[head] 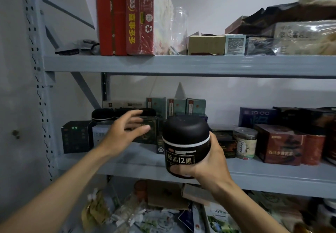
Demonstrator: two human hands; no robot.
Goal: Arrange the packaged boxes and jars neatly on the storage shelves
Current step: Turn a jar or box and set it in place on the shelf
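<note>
Right hand (211, 161) grasps black-lidded jar (185, 145) upright, off the middle shelf (127, 167), in front of it. Left hand (125, 132), fingers spread and released, blurred, reaches toward dark green box (147, 132) among black jars (102, 116).

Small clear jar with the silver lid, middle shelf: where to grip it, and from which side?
Probably round its lid, coming from the front and above. The clear jar stands upright near the shelf edge, with a dark box and a red box close on both sides.
</note>
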